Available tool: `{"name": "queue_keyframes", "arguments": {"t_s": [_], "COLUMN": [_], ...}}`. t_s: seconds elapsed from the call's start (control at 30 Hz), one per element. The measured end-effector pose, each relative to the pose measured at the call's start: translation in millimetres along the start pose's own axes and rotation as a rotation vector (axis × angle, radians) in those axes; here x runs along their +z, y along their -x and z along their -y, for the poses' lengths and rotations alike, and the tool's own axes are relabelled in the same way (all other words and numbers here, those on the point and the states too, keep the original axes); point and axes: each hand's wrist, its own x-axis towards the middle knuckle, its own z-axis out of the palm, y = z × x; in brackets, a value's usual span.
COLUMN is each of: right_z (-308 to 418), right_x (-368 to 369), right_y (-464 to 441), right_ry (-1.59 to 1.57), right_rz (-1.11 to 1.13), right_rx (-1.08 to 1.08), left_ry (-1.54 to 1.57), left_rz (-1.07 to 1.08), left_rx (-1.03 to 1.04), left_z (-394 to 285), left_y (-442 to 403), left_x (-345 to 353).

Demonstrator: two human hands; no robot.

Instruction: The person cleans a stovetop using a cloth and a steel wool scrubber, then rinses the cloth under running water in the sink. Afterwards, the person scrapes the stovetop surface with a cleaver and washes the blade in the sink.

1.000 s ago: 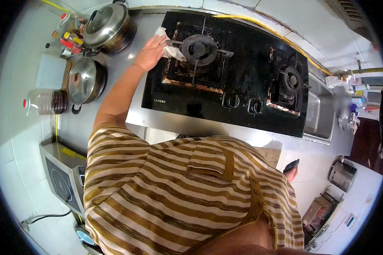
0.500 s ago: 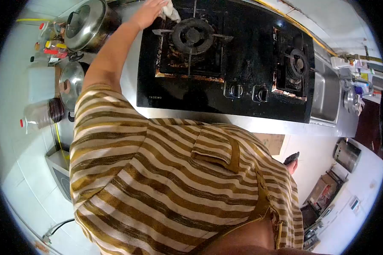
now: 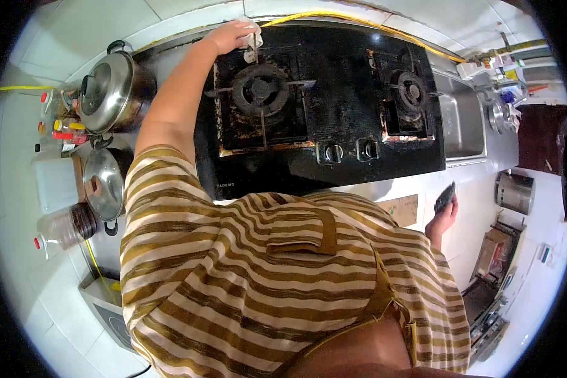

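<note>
My left hand [image 3: 230,35] is stretched to the back left corner of the black gas stove [image 3: 340,82], fingers pressed on a crumpled white cloth [image 3: 252,34]. The cloth lies behind the left burner [image 3: 260,89], against its rusty, stained surround. On the right, beyond the stove's front edge, my right hand [image 3: 445,220] is closed round a dark, rough-looking pad [image 3: 445,197]. Two knobs [image 3: 334,153] sit at the stove's front, and the right burner [image 3: 412,92] has a black grate.
At the left stand a large lidded pot [image 3: 107,91], a lidded pan [image 3: 104,183] and several bottles [image 3: 63,230]. A yellow hose [image 3: 359,24] runs behind the stove. The steel sink [image 3: 463,116] is at the right, with a metal pot [image 3: 515,191] below it.
My left hand has moved with the cloth from the left burner's side to the stove's back left corner. My right hand has risen, showing more of the dark pad. The camera view has shifted.
</note>
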Motion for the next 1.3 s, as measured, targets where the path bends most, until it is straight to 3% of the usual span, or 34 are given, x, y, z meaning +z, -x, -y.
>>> {"name": "queue_keyframes", "arguments": {"t_s": [0.07, 0.13, 0.27, 0.47, 0.53, 0.6, 0.67, 0.73, 0.77, 0.8, 0.83, 0.87, 0.9, 0.93, 1.0, 1.07, 1.1, 1.23, 1.27, 1.3], "right_z": [18, 35, 56, 66, 68, 73, 69, 79, 90, 92, 99, 96, 105, 114, 119, 122, 121, 112, 107, 104], "right_x": [22, 39, 59, 59, 58, 62, 66, 79, 89, 101, 115, 132, 148, 166, 199, 227, 241, 277, 283, 286], "right_y": [-7, -9, -6, -5, -1, 2, -3, -6, -6, -8, -9, -13, -14, -13, -17, -19, -22, -23, -20, -14], "right_ry": [-0.073, -0.068, -0.163, -0.258, -0.288, -0.219, -0.193, -0.058, 0.022, 0.041, 0.057, 0.061, 0.176, 0.175, 0.143, 0.1, 0.129, 0.333, 0.409, 0.454], "right_rz": [0.041, 0.095, 0.178, 0.225, 0.243, 0.257, 0.335, 0.443, 0.489, 0.527, 0.58, 0.611, 0.632, 0.674, 0.728, 0.774, 0.739, 0.77, 0.784, 0.781], "right_rx": [-0.048, -0.073, -0.058, -0.042, -0.035, -0.036, -0.049, -0.122, -0.168, -0.201, -0.226, -0.322, -0.438, -0.531, -0.619, -0.625, -0.705, -0.73, -0.779, -0.885], "left_ry": [-0.014, -0.124, -0.109, 0.069, 0.033, 0.264, 0.151, 0.03, 0.2, 0.065, 0.248, 0.122, -0.012, -0.052, -0.176, -0.165, -0.142, -0.078, -0.18, -0.123], "left_rz": [0.022, 0.226, 0.266, 0.283, 0.122, 0.375, 0.322, 0.258, 0.272, 0.279, 0.336, 0.261, 0.212, 0.25, 0.172, 0.307, 0.166, 0.144, 0.337, 0.313], "left_rx": [-0.023, -0.239, -0.417, -0.439, -0.297, -0.53, -0.282, -0.171, -0.302, -0.17, -0.252, -0.067, -0.01, -0.077, 0.007, 0.053, 0.165, 0.093, 0.03, 0.023], "left_z": [5, -11, -39, -17, -26, -57, -36, -76, -91, -115, -142, -157, -185, -220, -254, -284, -293, -338, -345, -351], "left_y": [-11, -15, -18, -58, -65, -80, -109, -122, -129, -131, -130, -136, -134, -130, -121, -110, -96, -40, -35, -22], "left_x": [3, -11, -44, -31, -28, -55, -24, -29, -25, -33, -38, -27, -26, -36, -24, -23, -14, -28, -28, -32]}}
